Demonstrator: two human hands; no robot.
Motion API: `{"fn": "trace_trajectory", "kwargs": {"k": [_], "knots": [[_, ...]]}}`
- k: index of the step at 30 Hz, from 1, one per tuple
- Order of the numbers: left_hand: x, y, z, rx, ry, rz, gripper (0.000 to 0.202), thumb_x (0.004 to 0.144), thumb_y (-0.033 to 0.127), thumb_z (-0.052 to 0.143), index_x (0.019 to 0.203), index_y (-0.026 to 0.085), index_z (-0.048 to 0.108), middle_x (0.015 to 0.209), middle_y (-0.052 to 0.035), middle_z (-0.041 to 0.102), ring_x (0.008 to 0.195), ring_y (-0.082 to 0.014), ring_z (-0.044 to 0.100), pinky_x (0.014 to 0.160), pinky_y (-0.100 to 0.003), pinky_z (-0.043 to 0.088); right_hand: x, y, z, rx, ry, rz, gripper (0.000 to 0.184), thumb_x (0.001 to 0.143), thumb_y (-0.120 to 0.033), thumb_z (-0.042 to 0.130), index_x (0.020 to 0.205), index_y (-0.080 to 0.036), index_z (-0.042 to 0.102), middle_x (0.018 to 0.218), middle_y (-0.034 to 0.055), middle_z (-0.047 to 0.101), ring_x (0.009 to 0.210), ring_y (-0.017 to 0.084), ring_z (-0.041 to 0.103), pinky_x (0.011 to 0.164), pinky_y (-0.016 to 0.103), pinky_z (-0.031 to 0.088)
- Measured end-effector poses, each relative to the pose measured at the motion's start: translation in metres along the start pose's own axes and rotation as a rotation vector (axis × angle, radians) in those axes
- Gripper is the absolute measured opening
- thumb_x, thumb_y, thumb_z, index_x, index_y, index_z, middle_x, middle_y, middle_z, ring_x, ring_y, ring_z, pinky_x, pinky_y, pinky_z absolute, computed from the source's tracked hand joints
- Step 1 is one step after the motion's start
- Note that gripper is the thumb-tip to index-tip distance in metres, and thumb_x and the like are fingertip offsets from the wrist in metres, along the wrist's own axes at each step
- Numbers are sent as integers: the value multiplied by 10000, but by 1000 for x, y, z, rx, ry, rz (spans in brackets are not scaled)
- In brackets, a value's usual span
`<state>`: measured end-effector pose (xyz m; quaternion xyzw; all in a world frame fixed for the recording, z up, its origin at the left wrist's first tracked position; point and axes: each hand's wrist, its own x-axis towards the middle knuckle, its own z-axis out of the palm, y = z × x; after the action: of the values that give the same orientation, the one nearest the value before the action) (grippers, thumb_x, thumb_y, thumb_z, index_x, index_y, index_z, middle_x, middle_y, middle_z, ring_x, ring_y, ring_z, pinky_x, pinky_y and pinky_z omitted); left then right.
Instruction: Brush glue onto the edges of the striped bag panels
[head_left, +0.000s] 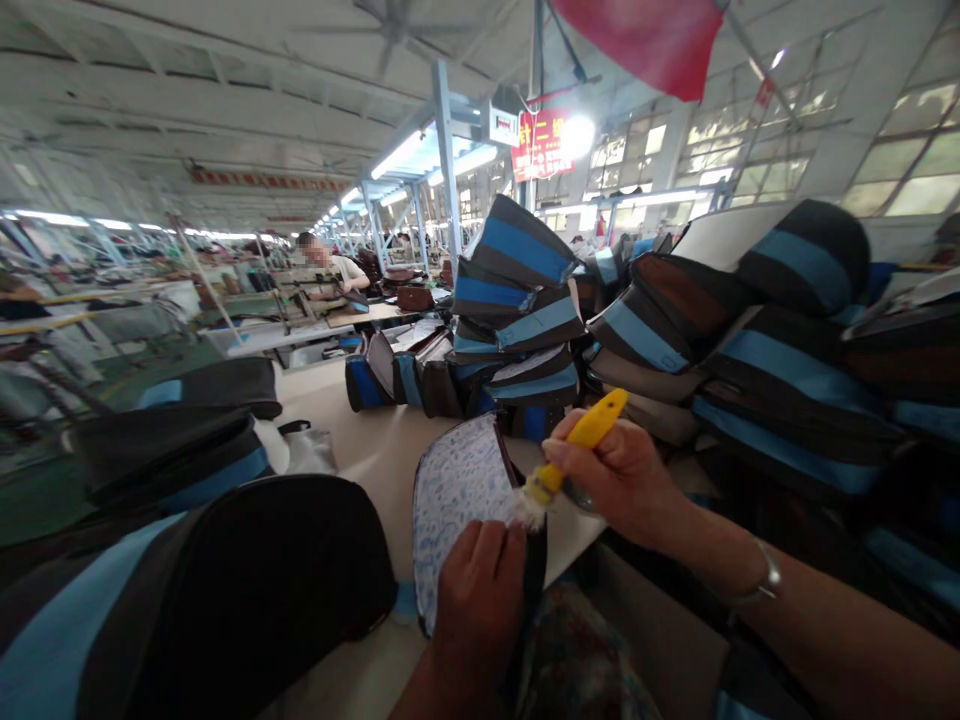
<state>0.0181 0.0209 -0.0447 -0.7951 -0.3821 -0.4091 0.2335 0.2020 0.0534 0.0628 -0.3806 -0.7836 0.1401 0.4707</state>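
My right hand (626,475) is closed around the yellow handle of a paintbrush (592,425). The brush points down to the left, its pale bristles at the edge of a bag (457,490) with white-and-blue patterned lining. My left hand (484,590) grips that bag at its near side, fingers bent over the edge just below the bristles. Its thumb is hidden. The bag stands tilted on the pale table (367,425), lining facing up. Behind my right fingers a small round shape shows in part; I cannot tell what it is.
Striped dark bags (517,310) are stacked behind the work, and a larger pile (795,370) rises on the right. A big black-and-blue bag (255,580) stands near left, with more bags (180,450) beyond. Farther back a person (330,270) sits at a sewing machine.
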Motion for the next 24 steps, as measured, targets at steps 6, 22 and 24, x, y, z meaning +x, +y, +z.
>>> {"fn": "trace_trajectory", "kwargs": {"k": [6,22,24], "knots": [[-1,5,2,-19,-1,53,132,873,49,519,850,122,626,684,-43,524,631,-165,458,557,-295,375,9,-3,-5,-265,-160,-172,251,938,-252,468,717,-166,550,641,4,544,578,131,507,613,274,358],[-3,-6,-6,-28,11,2,131,849,46,545,855,136,639,702,-42,564,644,-158,523,607,-286,445,7,-2,-1,-255,-182,-325,187,901,-221,512,733,-168,578,676,23,594,615,159,522,689,322,397],[1,-12,-16,-73,64,-57,129,856,61,552,898,141,643,752,-46,598,683,-149,564,652,-270,477,7,5,-8,12,-9,-74,147,880,-252,577,757,-178,607,658,-2,573,593,145,513,667,300,413]]}}
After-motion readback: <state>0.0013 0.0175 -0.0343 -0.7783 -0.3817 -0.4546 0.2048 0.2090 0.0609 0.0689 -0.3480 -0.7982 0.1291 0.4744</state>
